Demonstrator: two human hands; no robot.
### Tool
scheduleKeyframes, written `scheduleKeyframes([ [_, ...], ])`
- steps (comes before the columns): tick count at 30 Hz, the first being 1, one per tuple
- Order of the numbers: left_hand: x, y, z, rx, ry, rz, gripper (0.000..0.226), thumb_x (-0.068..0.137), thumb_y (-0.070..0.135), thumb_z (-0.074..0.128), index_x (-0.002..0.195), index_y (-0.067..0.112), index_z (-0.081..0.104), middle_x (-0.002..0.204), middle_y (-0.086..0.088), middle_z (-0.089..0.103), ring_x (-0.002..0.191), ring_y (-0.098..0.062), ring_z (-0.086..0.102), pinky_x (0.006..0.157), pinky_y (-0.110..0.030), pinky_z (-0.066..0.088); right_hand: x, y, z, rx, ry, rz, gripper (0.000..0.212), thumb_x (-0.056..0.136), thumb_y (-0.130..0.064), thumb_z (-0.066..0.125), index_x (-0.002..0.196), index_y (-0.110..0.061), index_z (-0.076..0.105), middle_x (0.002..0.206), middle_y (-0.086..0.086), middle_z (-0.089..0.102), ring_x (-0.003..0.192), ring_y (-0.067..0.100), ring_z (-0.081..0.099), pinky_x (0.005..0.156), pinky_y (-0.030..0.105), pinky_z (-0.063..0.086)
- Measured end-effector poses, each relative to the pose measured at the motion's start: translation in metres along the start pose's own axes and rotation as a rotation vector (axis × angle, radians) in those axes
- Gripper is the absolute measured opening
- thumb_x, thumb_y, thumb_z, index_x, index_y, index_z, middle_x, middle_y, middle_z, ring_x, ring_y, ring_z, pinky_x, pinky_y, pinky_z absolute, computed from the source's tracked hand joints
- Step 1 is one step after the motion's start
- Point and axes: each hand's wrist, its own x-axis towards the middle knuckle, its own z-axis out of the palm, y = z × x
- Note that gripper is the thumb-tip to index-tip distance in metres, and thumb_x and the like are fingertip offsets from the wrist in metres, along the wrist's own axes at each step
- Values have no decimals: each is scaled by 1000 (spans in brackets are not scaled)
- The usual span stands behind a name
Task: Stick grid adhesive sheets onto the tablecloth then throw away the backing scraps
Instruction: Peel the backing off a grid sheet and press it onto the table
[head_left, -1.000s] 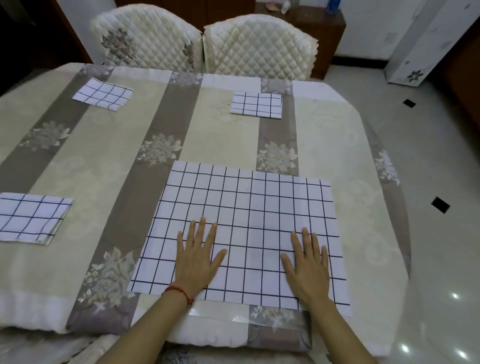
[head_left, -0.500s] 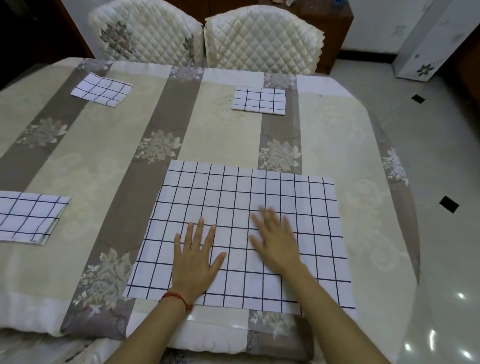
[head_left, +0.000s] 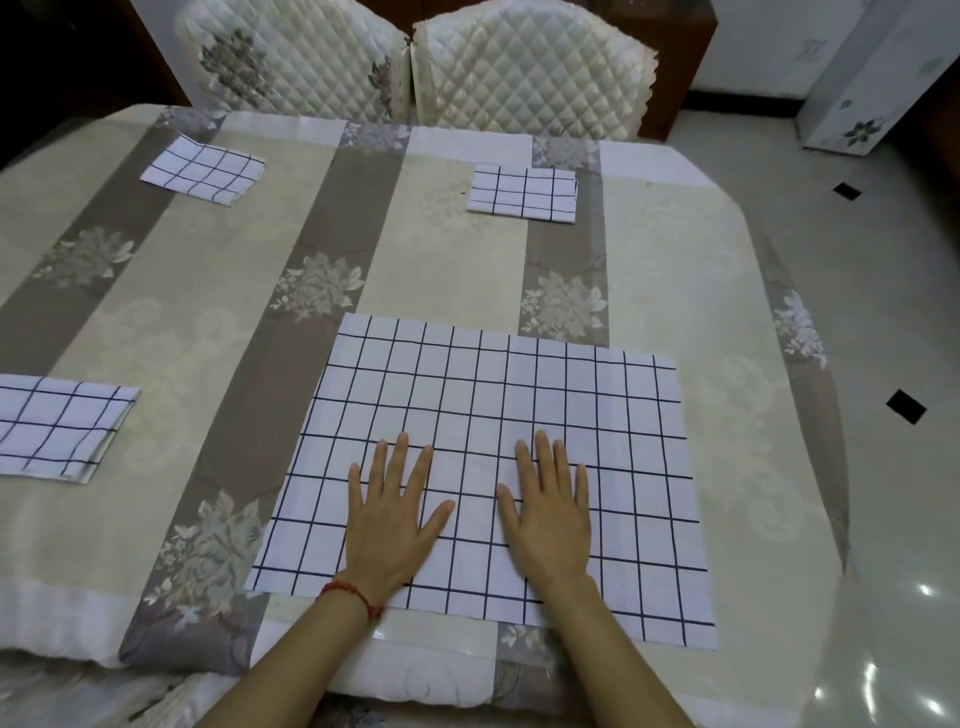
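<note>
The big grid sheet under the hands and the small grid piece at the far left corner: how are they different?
The big grid sheet lies spread flat near the table edge; the small grid piece lies far off, turned at an angle.
The left hand and right hand press flat on the big grid sheet; nothing touches the small grid piece.
Both are white with dark lines and lie on the tablecloth.

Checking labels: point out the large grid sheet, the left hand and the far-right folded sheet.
large grid sheet (head_left: 519, 395), head view, bare upper middle.
left hand (head_left: 389, 525), head view, back of hand.
far-right folded sheet (head_left: 522, 193), head view, centre.
</note>
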Motion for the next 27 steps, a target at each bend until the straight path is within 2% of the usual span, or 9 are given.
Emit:
scheduleKeyframes([
  [2,6,14,-5,-48,33,-5,64,90,60,8,146,29,11,156,-3,8,143,-17,-14,113,-44,-11,1,2,0,-15,0,12,60,93,-53,12,143,-23,26,152,0,23,140,14,9,113,35,-5],
  [7,56,72,-13,8,-80,322,58,96,41,-2,138,24,33,148,0,36,140,-24,23,112,-51,20,3,-1,4,-47,25,-6,58,92,-49,26,144,-22,23,152,1,24,140,13,9,113,35,-6],
  [10,95,62,-5,-2,-163,340,73,85,57,-17,145,30,14,157,4,11,145,-21,6,118,-50,5,3,1,4,-37,56,-11,57,94,-50,18,144,-23,22,153,0,22,140,13,8,114,35,-5],
  [12,117,38,-6,12,-149,245,70,82,61,-8,145,33,2,158,5,-2,145,-18,-5,117,-47,-4,2,1,5,-8,65,-14,57,94,-51,14,145,-25,21,153,-1,19,141,12,4,114,34,-5],
  [18,132,-19,-25,-130,-31,-308,61,95,49,22,146,20,6,158,-5,-3,145,-25,-7,116,-53,-6,2,1,5,23,87,-27,61,92,-54,8,145,-26,19,154,-3,15,141,10,0,114,33,-8],
  [20,110,0,-24,-103,19,-193,61,95,47,21,146,19,5,156,-3,-7,145,-25,-8,114,-51,-9,1,-1,4,17,76,-24,62,92,-55,6,145,-26,18,154,-4,13,141,9,-1,114,33,-9],
  [22,74,26,-14,-69,-17,87,60,93,51,13,146,22,5,152,3,-9,145,-23,-3,114,-48,-9,1,-1,2,17,72,-21,63,91,-55,5,145,-27,18,155,-5,12,141,8,-2,114,31,-12],
  [24,42,35,0,18,-51,266,60,93,54,6,145,25,14,153,2,6,144,-23,13,117,-46,-3,1,-1,1,22,66,-13,63,91,-56,5,145,-27,18,155,-6,11,141,7,-2,113,30,-13],
  [27,34,9,4,40,-51,206,60,92,56,9,145,27,16,154,1,18,143,-18,9,113,-41,-5,0,-2,-1,44,43,-15,61,90,-55,9,145,-29,13,155,-9,4,142,7,-6,113,29,-15],
])
